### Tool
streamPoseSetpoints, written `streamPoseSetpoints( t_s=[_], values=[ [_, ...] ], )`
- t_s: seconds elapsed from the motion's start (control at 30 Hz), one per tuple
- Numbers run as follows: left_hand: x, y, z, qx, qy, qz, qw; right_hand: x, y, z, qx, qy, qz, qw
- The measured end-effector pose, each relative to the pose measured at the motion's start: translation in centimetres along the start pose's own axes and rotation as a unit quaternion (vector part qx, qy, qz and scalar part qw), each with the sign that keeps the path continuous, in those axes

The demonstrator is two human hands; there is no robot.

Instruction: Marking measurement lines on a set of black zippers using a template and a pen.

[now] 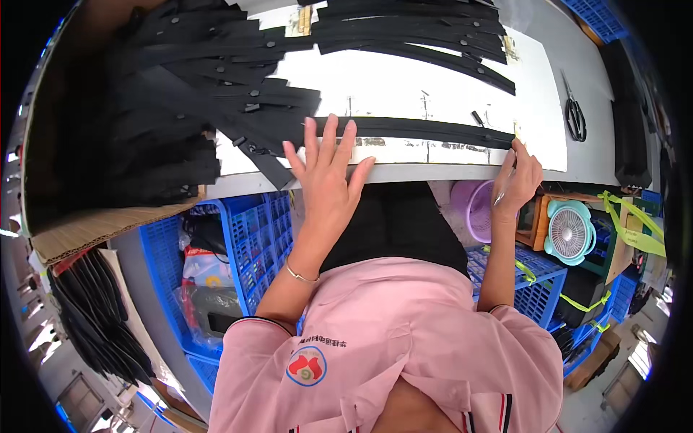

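A long black fabric strip (404,128) lies straight across a white marked sheet (382,83) on the table. My left hand (328,166) rests on the strip's left part, fingers spread and flat, holding nothing. At the strip's right end is my right hand (518,177), its fingers closed around a thin silver pen-like tool (503,189). Its tip is hidden by the fingers. A small dark round piece (488,138) sits on the strip near that end. Beside it on the sheet lies a short black piece (476,117).
Black strips with round pieces are heaped at the left (209,72), and more strips (419,32) lie along the far side. Black-handled scissors (574,115) are on the table's right. Below stand blue crates (263,238), a purple basket (473,209) and a small turquoise fan (570,232).
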State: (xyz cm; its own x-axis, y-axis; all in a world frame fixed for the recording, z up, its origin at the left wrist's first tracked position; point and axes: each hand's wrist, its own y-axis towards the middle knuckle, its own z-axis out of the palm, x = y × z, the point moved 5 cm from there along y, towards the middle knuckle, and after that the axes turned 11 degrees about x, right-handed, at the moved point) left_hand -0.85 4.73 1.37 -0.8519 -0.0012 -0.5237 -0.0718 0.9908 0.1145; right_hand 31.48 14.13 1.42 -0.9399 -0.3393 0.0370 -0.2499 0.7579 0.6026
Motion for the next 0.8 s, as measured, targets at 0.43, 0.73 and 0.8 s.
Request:
streamPoseSetpoints(
  t_s=[0.43,0.73,0.8],
  values=[
    [3.5,-1.6,-2.3,-0.055,0.02,-0.075,0.995,0.3,-0.2,0.2,0.001,-0.01,0.0,1.0],
    [1.7,-1.1,-1.2,-0.022,0.04,-0.01,0.999,0.7,0.2,-0.3,0.022,-0.022,0.01,0.999],
    [1.8,-1.0,-1.1,-0.025,0.045,-0.011,0.999,1.4,1.0,-0.7,0.043,-0.034,0.018,0.998]
  ],
)
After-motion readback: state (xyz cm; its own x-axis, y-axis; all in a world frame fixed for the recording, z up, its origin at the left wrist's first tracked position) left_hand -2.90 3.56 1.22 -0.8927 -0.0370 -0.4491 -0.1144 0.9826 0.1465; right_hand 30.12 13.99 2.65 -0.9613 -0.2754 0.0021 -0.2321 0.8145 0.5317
